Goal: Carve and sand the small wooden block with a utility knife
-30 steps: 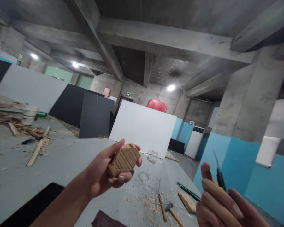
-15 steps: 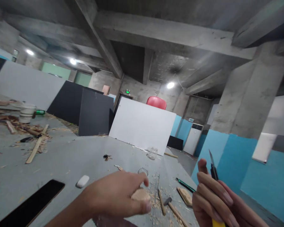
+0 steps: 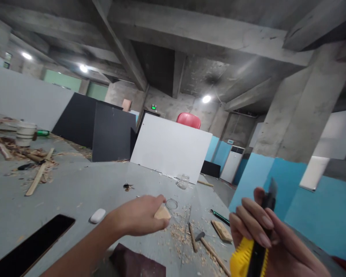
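Note:
My left hand (image 3: 138, 217), low in the middle over the grey table, pinches a small pale piece of wood (image 3: 162, 212) between thumb and fingers. At the lower right my right hand (image 3: 256, 227) is wrapped round a yellow and black utility knife (image 3: 258, 256), its blade pointing up. The two hands are apart. Between them lie wood shavings, a hammer (image 3: 210, 250), a wooden-handled tool (image 3: 193, 237) and a carved wood block (image 3: 221, 231). A dark red-brown sheet (image 3: 137, 263) is below my left hand.
On the grey table (image 3: 103, 184) are a phone (image 3: 31, 244), a white case (image 3: 97, 216), a glass jar (image 3: 183, 181), a green-edged tool (image 3: 220, 216), a wood strip (image 3: 39, 174) and a paper cup (image 3: 25, 134). A white panel (image 3: 171, 148) stands behind.
My left hand has drawn back slightly left and up with the wood piece. My right hand has turned the knife, showing more of its yellow body. The view has shifted a little.

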### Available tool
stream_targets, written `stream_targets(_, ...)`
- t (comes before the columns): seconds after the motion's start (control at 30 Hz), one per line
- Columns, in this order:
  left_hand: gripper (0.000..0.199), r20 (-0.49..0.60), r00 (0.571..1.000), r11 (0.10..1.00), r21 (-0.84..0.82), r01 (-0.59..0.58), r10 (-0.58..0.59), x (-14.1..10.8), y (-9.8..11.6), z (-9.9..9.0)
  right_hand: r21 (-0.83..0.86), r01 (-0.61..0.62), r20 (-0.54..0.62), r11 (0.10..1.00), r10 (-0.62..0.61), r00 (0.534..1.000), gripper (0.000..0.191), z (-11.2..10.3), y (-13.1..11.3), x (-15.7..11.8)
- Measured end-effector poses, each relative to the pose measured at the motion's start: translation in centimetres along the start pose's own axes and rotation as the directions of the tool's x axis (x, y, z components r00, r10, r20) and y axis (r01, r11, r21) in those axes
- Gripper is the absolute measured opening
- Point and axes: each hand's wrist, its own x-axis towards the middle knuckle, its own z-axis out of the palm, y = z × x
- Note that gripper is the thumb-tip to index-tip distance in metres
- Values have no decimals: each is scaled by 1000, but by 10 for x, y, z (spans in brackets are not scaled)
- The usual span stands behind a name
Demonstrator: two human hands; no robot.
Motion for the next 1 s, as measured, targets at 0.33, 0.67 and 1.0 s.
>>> stream_targets(0.33,57,132,991,567,-816,112,-6,7,18,-19,-503,19,81,864,25,996,39,3,42,14)
stream_targets(0.67,59,175,979,471,-876,106,104,-4,18,-19,-831,19,119,556,144,982,51,-11,78,16)
stream_targets(1.0,71,140,977,674,-739,-5,162,-1,17,-19,-925,109,153,363,94,984,47,-13,84,12)
